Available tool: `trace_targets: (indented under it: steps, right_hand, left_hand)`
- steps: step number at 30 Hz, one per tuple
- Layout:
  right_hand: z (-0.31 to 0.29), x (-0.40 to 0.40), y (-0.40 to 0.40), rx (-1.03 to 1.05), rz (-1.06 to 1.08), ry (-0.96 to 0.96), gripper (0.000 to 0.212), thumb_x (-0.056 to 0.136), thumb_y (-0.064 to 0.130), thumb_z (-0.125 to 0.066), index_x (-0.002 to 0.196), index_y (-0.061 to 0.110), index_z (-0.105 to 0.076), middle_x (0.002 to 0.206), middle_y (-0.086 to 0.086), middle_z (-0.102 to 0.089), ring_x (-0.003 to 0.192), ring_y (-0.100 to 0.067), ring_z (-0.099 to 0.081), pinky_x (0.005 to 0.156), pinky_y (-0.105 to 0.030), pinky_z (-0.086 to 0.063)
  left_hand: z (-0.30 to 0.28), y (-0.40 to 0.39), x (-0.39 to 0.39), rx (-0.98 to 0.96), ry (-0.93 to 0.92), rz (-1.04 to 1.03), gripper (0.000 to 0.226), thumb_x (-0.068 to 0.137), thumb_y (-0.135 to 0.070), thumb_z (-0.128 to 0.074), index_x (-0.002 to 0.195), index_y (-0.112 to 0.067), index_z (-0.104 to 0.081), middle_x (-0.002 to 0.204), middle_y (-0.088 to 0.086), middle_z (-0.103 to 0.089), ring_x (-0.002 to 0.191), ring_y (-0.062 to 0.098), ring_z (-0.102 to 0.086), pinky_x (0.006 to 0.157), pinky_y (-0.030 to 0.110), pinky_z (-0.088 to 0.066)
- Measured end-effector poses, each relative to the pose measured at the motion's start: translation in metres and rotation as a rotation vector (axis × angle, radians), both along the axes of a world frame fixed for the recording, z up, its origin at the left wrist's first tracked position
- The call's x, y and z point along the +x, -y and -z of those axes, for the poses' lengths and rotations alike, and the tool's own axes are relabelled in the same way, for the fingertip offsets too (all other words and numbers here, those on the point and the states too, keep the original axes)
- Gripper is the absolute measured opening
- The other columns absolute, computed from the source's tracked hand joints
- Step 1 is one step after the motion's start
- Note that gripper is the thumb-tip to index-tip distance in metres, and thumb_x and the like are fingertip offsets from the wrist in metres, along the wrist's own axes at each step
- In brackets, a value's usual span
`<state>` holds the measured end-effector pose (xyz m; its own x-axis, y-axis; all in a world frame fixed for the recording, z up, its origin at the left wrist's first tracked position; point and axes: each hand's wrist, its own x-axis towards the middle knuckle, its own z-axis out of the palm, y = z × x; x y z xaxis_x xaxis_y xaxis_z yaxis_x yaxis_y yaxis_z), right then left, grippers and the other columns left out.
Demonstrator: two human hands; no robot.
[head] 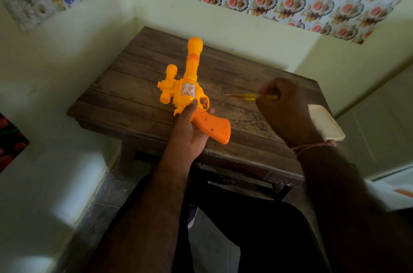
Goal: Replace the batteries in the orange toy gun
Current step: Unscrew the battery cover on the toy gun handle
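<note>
The person's left hand [190,129] grips the orange toy gun [190,91] by its darker orange handle, holding it up over the near-left part of the dark wooden table [125,93], barrel pointing to the far side and 1 small scope-like piece sticking out on its left. To the right, well apart from the gun, the right hand [288,109] curls around the translucent yellow handle of a small screwdriver [243,96], whose thin tip points left toward the gun. A cream rectangular tray [328,125] lies at the table's right edge, just beside that wrist.
</note>
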<state>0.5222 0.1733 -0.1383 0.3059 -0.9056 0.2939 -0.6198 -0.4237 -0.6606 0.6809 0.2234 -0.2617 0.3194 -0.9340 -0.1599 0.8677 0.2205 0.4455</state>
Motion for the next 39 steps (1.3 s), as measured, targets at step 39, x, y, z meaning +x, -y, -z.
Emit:
trace_targets:
  steps: [39]
  right_hand:
    - [0.099,0.035,-0.07,1.3,-0.262,1.667,0.036,0.091,0.019,-0.041,0.081,0.004,-0.072,0.073,-0.011,-0.065,0.062,-0.02,-0.063,0.057,-0.027,-0.052]
  left_hand:
    - [-0.077,0.021,-0.083,0.945,2.044,-0.098,0.085,0.092,-0.057,-0.053,0.154,-0.014,-0.016,0.145,0.015,-0.04,0.127,0.038,-0.045,0.1,0.051,-0.034]
